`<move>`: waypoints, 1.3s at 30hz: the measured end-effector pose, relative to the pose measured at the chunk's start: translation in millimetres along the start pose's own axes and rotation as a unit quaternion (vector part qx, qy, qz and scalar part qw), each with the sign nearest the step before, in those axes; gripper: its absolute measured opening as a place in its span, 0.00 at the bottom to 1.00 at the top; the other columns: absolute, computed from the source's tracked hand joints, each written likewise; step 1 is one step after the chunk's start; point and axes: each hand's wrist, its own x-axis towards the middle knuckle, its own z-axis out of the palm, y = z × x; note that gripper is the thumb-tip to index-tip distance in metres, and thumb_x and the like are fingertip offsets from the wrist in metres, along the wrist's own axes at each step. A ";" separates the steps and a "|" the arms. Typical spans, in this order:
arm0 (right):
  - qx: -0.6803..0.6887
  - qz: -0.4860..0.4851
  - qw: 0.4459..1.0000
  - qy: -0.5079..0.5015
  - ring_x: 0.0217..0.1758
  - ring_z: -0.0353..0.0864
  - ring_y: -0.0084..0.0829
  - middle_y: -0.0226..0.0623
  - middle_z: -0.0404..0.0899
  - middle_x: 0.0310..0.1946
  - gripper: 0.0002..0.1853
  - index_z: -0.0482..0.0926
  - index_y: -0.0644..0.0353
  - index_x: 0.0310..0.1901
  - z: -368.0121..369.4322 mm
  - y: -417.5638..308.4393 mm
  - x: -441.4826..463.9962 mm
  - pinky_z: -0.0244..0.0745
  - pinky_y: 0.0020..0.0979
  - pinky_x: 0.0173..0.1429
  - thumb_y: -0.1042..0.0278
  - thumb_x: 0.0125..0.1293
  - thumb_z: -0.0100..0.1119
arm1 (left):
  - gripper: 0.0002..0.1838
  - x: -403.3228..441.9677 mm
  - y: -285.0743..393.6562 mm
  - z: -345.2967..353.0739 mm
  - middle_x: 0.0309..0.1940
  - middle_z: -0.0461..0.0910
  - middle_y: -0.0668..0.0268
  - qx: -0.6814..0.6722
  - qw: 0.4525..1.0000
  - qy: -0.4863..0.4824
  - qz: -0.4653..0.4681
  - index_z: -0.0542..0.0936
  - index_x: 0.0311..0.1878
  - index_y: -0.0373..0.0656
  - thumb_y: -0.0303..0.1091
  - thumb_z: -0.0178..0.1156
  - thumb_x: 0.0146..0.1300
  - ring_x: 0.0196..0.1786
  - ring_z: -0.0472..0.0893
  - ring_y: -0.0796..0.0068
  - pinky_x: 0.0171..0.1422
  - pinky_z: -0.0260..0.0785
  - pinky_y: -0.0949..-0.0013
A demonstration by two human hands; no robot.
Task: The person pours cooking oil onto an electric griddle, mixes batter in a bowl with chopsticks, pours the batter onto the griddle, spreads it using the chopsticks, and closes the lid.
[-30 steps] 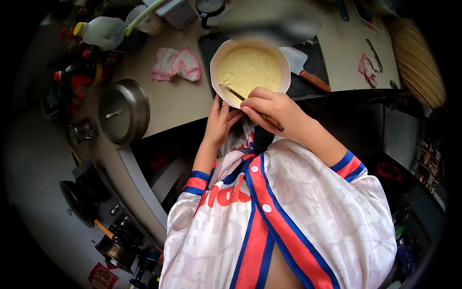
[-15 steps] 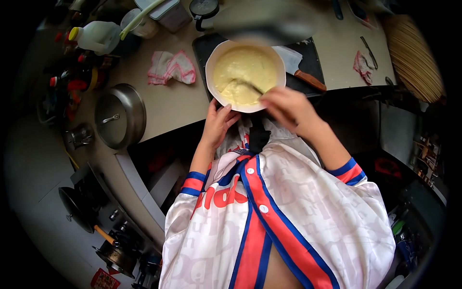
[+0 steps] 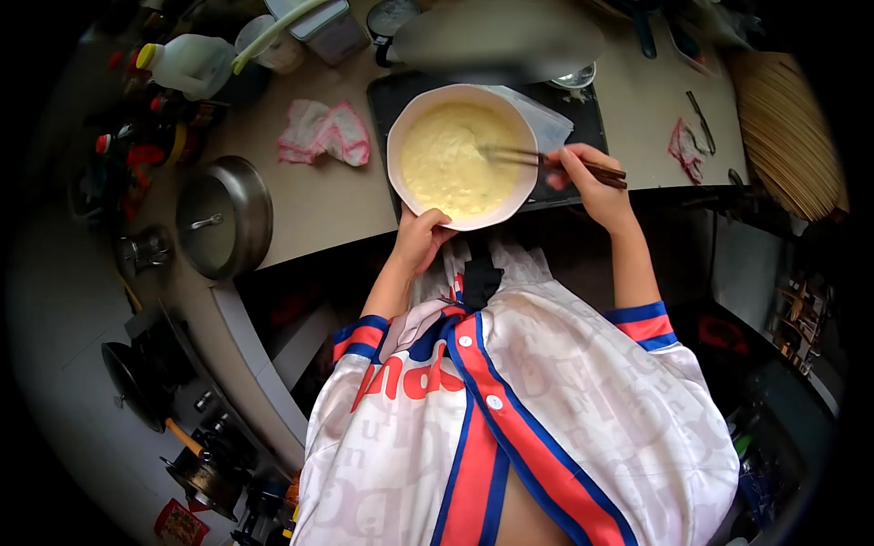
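Note:
A white bowl (image 3: 397, 150) holds pale yellow batter (image 3: 451, 168) and rests at the front of a black board (image 3: 387, 97). At its near left rim is my left hand (image 3: 421, 238), thumb over the rim and fingers closed on it. Dark chopsticks (image 3: 596, 169) are gripped in my right hand (image 3: 596, 191), right of the bowl, their blurred tips reaching into the batter. Behind them lies a cleaver (image 3: 544, 118), its handle hidden by my right hand.
A pot lid (image 3: 225, 218) and a pink-edged cloth (image 3: 324, 133) lie on the counter (image 3: 305, 205) at left. Behind the bowl is a blurred grey shape (image 3: 499, 41). A milk jug (image 3: 188, 64) stands back left, a woven mat (image 3: 787, 136) far right.
My right hand has swung right and away from my body, and the chopsticks now lie nearly level across the right rim. My left thumb has come over the rim, and the bowl looks slightly tilted.

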 end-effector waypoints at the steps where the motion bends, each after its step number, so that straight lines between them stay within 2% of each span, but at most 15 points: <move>1: 0.001 -0.002 1.000 -0.002 0.33 0.82 0.24 0.39 0.82 0.33 0.12 0.79 0.71 0.39 -0.6 -0.8 -0.8 0.78 0.24 0.39 0.68 0.68 0.52 | 0.29 -2.7 3.3 -1.0 0.55 0.71 0.51 0.001 1.000 0.002 0.003 0.61 0.62 0.33 0.19 0.47 0.52 0.56 0.74 0.54 0.57 0.71 0.52; 3: 0.052 0.043 0.988 -0.140 0.32 0.81 0.24 0.39 0.82 0.33 0.11 0.79 0.71 0.39 -0.7 -3.4 -4.0 0.78 0.24 0.38 0.69 0.68 0.53 | 0.30 -13.4 7.9 -3.4 0.54 0.71 0.51 -0.008 1.000 -0.008 -0.007 0.60 0.62 0.32 0.20 0.47 0.52 0.55 0.75 0.53 0.57 0.71 0.51; 7: 0.053 -0.057 0.996 -0.051 0.30 0.79 0.22 0.37 0.82 0.34 0.11 0.79 0.68 0.40 14.6 -24.5 4.3 0.76 0.23 0.36 0.69 0.69 0.52 | 0.31 -45.3 18.3 -8.8 0.54 0.71 0.50 0.011 1.000 0.022 -0.010 0.59 0.63 0.32 0.20 0.47 0.50 0.53 0.76 0.53 0.55 0.73 0.52; 9: -0.026 -0.010 0.997 -0.076 0.28 0.78 0.19 0.34 0.82 0.32 0.11 0.80 0.67 0.38 15.5 -34.9 5.6 0.75 0.21 0.35 0.69 0.68 0.51 | 0.32 -62.6 21.6 -12.6 0.54 0.71 0.50 0.006 0.999 0.039 0.006 0.59 0.63 0.33 0.20 0.47 0.50 0.53 0.77 0.54 0.54 0.74 0.54; 13: -0.023 0.026 0.956 -0.290 0.27 0.78 0.19 0.33 0.81 0.29 0.10 0.81 0.67 0.37 63.6 -65.5 -5.6 0.75 0.21 0.34 0.71 0.67 0.52 | 0.39 -99.4 21.4 -29.6 0.55 0.67 0.54 -0.050 0.996 0.071 0.036 0.52 0.66 0.43 0.18 0.50 0.48 0.51 0.77 0.59 0.45 0.80 0.61; 15: 0.026 -0.042 0.950 -0.308 0.31 0.79 0.20 0.34 0.81 0.31 0.09 0.80 0.68 0.38 92.8 -68.1 0.4 0.75 0.21 0.37 0.71 0.68 0.52 | 0.34 -123.4 15.8 -40.3 0.53 0.71 0.52 -0.028 0.991 0.103 0.074 0.58 0.63 0.34 0.20 0.49 0.48 0.52 0.77 0.57 0.52 0.76 0.57; 19: -0.104 -0.090 0.959 -0.249 0.27 0.77 0.19 0.32 0.81 0.29 0.11 0.80 0.67 0.37 130.6 -93.0 1.2 0.73 0.20 0.34 0.68 0.68 0.53 | 0.39 -172.9 -5.5 -71.9 0.55 0.67 0.57 -0.062 0.978 0.126 0.157 0.54 0.67 0.43 0.19 0.51 0.47 0.55 0.73 0.63 0.51 0.74 0.66; 24: -0.123 -0.027 0.876 -0.466 0.25 0.78 0.20 0.34 0.80 0.27 0.10 0.80 0.68 0.38 202.0 -104.5 -61.3 0.74 0.20 0.31 0.70 0.67 0.54 | 0.41 -249.3 -39.6 -107.3 0.57 0.66 0.59 -0.114 0.953 0.174 0.219 0.53 0.68 0.43 0.21 0.52 0.46 0.56 0.71 0.66 0.56 0.69 0.68; 25: -0.098 -0.113 0.838 -0.525 0.27 0.79 0.21 0.35 0.80 0.29 0.08 0.80 0.68 0.39 229.4 -98.3 -79.4 0.75 0.21 0.34 0.72 0.66 0.55 | 0.41 -264.5 -48.3 -115.2 0.57 0.66 0.59 -0.128 0.943 0.190 0.241 0.53 0.68 0.43 0.21 0.52 0.45 0.57 0.70 0.66 0.58 0.68 0.67; 27: -0.057 -0.164 0.828 -0.533 0.29 0.79 0.22 0.37 0.79 0.30 0.08 0.79 0.68 0.39 280.2 -94.9 -116.3 0.73 0.22 0.35 0.72 0.66 0.57 | 0.41 -301.3 -65.2 -128.3 0.57 0.66 0.60 -0.163 0.927 0.209 0.266 0.53 0.68 0.43 0.22 0.52 0.46 0.58 0.69 0.66 0.60 0.67 0.66; 29: -0.138 -0.345 0.786 -0.494 0.27 0.79 0.28 0.39 0.78 0.27 0.06 0.80 0.67 0.38 312.9 -101.2 -132.3 0.71 0.25 0.32 0.75 0.64 0.56 | 0.41 -340.4 -84.0 -145.1 0.58 0.66 0.59 -0.221 0.910 0.214 0.279 0.53 0.68 0.43 0.22 0.51 0.46 0.59 0.70 0.65 0.60 0.67 0.65; 32: -0.215 -0.303 0.734 -0.569 0.25 0.78 0.30 0.39 0.77 0.24 0.04 0.80 0.69 0.35 334.2 -131.8 -167.6 0.71 0.27 0.29 0.78 0.62 0.56 | 0.37 -397.5 -113.0 -161.7 0.58 0.68 0.57 -0.256 0.871 0.258 0.331 0.57 0.66 0.39 0.23 0.51 0.48 0.59 0.71 0.62 0.61 0.67 0.62; 35: -0.116 -0.339 0.639 -0.681 0.28 0.78 0.35 0.42 0.78 0.26 0.05 0.79 0.69 0.34 392.4 -118.4 -228.9 0.72 0.30 0.33 0.77 0.62 0.57 | 0.35 -454.5 -145.0 -185.7 0.57 0.70 0.55 -0.275 0.837 0.298 0.368 0.60 0.65 0.34 0.24 0.51 0.48 0.60 0.71 0.60 0.64 0.64 0.60; 37: -0.101 -0.362 0.606 -0.702 0.30 0.78 0.35 0.42 0.78 0.28 0.07 0.80 0.69 0.34 432.1 -106.6 -262.4 0.72 0.29 0.35 0.73 0.62 0.60 | 0.42 -487.5 -168.4 -199.2 0.59 0.65 0.58 -0.245 0.841 0.323 0.359 0.51 0.70 0.46 0.24 0.51 0.48 0.59 0.70 0.63 0.56 0.71 0.64; 39: -0.077 -0.341 0.613 -0.708 0.30 0.79 0.30 0.40 0.79 0.29 0.08 0.80 0.69 0.36 466.7 -111.7 -290.9 0.73 0.28 0.35 0.71 0.63 0.59 | 0.41 -518.2 -187.7 -201.2 0.59 0.65 0.58 -0.262 0.812 0.352 0.384 0.51 0.70 0.45 0.25 0.51 0.48 0.60 0.70 0.62 0.57 0.71 0.63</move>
